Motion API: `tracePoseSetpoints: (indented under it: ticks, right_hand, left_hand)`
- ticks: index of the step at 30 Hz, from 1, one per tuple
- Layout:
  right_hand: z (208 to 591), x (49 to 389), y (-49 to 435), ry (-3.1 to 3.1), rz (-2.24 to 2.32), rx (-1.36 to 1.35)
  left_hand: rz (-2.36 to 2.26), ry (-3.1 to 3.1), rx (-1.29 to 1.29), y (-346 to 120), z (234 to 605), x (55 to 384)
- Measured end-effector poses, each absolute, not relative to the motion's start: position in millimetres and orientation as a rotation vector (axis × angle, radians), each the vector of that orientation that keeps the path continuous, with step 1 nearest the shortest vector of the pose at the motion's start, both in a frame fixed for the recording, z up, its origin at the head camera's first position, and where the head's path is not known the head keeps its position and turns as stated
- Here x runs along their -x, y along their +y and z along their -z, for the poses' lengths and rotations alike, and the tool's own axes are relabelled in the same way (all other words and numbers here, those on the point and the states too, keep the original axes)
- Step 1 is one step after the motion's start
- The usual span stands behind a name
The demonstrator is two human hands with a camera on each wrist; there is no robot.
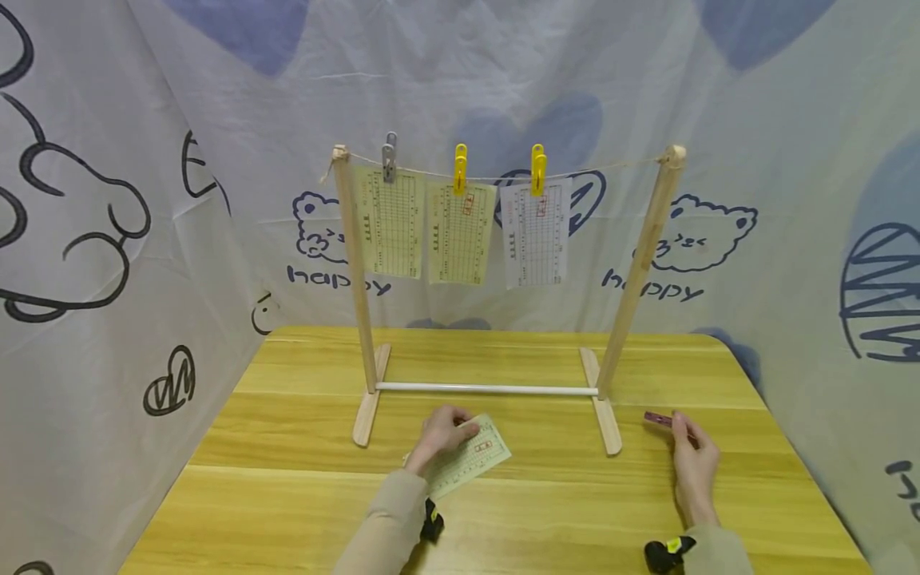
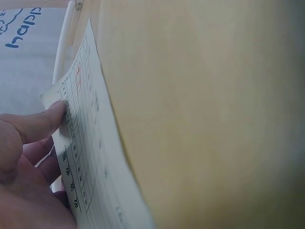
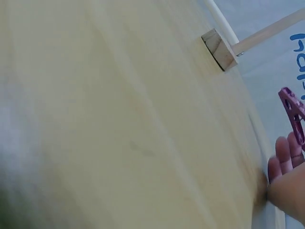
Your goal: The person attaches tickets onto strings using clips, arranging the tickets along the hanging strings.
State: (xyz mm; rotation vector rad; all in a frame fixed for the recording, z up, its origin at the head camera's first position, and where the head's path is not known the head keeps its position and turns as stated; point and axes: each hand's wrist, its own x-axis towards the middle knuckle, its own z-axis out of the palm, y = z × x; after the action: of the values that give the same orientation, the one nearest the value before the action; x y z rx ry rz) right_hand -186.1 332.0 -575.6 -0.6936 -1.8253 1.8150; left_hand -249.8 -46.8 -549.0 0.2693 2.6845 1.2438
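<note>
My left hand (image 1: 442,438) pinches a pale green printed form (image 1: 477,455) along one long edge, thumb on its printed face. In the left wrist view the form (image 2: 90,124) slants above the wood, its far corner lifted. My right hand (image 1: 695,471) holds a purple clothespin (image 1: 657,419) between thumb and fingers, right of the rack. The right wrist view catches that clothespin (image 3: 294,114) at its edge, partly cut off. On the rack's string (image 1: 611,165) hang a greenish form (image 1: 391,231) under a grey clothespin (image 1: 389,158), another greenish form (image 1: 460,239) and a white form (image 1: 535,239) under yellow clothespins.
The wooden rack has a left post (image 1: 357,279), a right post (image 1: 642,271) and a white crossbar (image 1: 489,389) low between them. Its feet stand on the wooden table (image 1: 287,479). Behind hangs a printed cloth (image 1: 431,72).
</note>
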Motion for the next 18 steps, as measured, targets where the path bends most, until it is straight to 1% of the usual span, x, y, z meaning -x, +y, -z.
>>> tracePoseSetpoints:
  ticks: [12,18]
  right_hand:
    - [563,194,324,-1.297,-2.262,0.639]
    - [553,194,321,-1.181,-2.360,0.563]
  left_hand:
    - [-1.304,2.617,-0.208,-48,548,250]
    - [-1.380,2.555,-0.190,-50,546,250]
